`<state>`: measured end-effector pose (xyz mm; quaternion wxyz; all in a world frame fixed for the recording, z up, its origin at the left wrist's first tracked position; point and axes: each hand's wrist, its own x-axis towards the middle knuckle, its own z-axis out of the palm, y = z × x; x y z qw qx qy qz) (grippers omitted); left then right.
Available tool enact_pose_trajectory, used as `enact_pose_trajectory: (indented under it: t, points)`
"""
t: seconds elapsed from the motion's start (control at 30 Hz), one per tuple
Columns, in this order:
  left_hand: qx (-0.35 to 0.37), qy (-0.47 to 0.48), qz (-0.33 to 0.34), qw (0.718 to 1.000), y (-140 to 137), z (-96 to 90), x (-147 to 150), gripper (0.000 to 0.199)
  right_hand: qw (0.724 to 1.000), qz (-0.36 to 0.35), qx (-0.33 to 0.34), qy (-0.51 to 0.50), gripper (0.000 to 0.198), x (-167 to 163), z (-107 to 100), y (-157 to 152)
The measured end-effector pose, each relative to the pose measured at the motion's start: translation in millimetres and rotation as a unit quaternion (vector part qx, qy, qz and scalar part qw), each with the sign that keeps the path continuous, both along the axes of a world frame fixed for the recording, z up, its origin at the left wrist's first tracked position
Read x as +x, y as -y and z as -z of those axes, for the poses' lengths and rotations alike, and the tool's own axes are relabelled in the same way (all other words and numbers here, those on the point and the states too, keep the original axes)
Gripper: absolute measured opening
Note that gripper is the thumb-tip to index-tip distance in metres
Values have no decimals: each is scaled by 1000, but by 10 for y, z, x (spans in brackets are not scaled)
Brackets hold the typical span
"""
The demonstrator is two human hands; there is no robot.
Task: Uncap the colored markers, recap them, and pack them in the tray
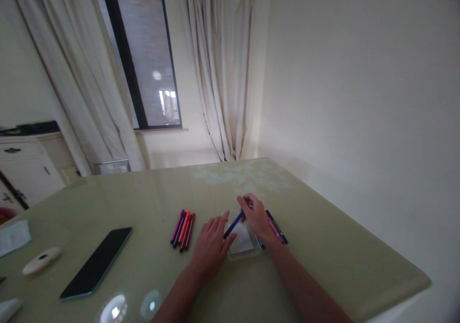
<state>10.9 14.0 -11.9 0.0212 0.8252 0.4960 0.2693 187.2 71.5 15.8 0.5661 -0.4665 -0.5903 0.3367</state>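
Observation:
A blue felt-tip pen [234, 223] is pinched in my right hand [253, 213] and slants down to the left above a clear plastic case [245, 255] with a white sheet [241, 240] inside. My left hand [211, 242] rests at the case's left side, fingers stretched out and thumb apart, close to the pen's dark lower end. Left of that hand lies a bunch of several felt-tip pens [183, 229] in purple, dark blue, orange and red. More pens [277, 227], one pink and one black, lie right of my right hand, partly hidden by my wrist.
A dark tablet or phone [97, 263] lies on the green table [151, 193] at the left. Beyond it are a white oval object [42, 260] and a pale cloth or paper [15, 238]. A wall [359, 98] borders the table's right side; curtains [223, 69] hang behind.

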Motion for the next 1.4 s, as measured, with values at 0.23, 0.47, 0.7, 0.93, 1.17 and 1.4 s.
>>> enact_pose_trajectory:
  t: [0.23, 0.47, 0.7, 0.93, 1.17, 1.4]
  points:
    - [-23, -56, -141, 988, -128, -53, -178, 45, 1000, -28, -11, 5, 52, 15, 53, -67]
    - [-49, -142, -294, 944, -108, -128, -475, 40, 941, 147, -75, 295, 63, 691, 112, -296]
    - [-31, -99, -195, 975, -63, -126, -271, 37, 900, 78, -12, 429, 56, 588, 225, -275]
    - [-47, -61, 91, 993, 154, 93, 137, 67, 922, 55, -12, 383, 59, 609, 280, -322]
    - [-88, -75, 91, 989, 141, 121, 139, 54, 918, -5, -11, 396, 47, 623, 267, -286]
    - [-95, -67, 93, 989, 138, 136, 115, 55, 904, -78, 25, 419, 38, 707, 222, -211]
